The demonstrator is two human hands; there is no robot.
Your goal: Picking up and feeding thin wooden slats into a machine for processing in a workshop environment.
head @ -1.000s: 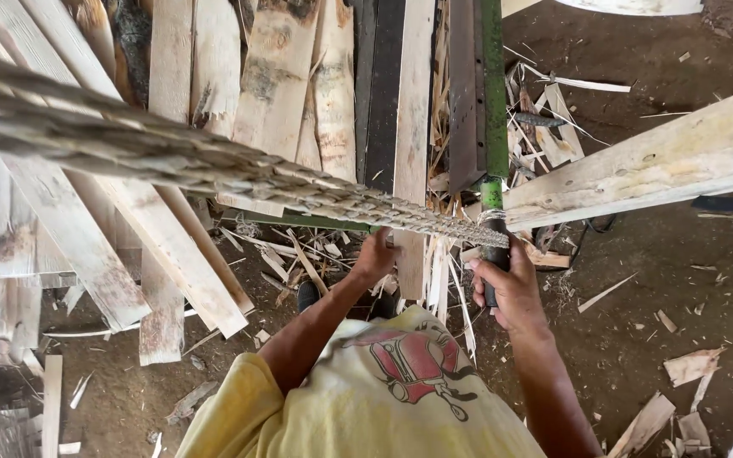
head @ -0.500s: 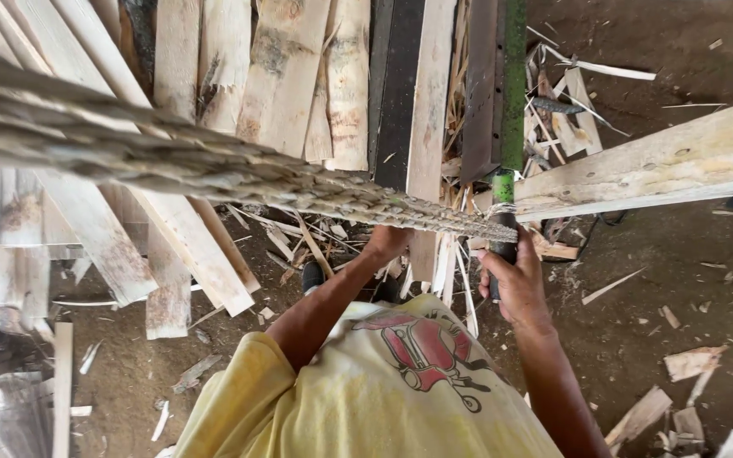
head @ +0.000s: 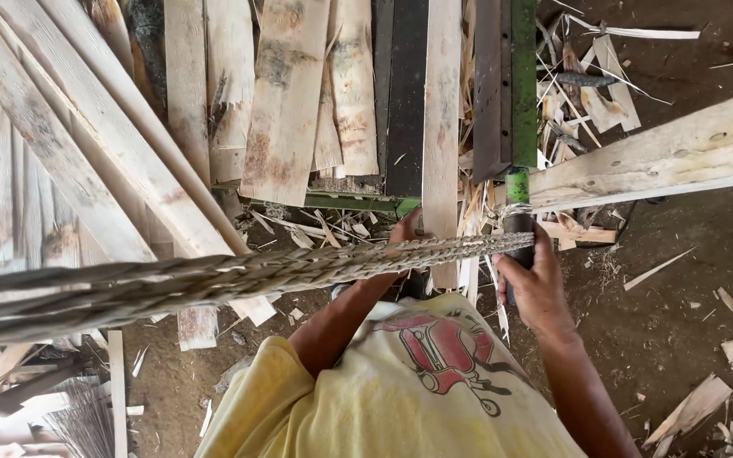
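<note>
Presently right hand [head: 536, 284] wrapped around dark post [head: 518, 254] at frame centre, left hand [head: 406, 227] gripping pale plank [head: 441, 127], braided rope [head: 239, 276] taut across; nothing visibly shifted yet.

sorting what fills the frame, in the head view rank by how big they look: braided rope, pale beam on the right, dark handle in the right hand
1. braided rope, though it runs close to the camera, which inflates it
2. pale beam
3. dark handle, mostly hidden by the right hand
</note>
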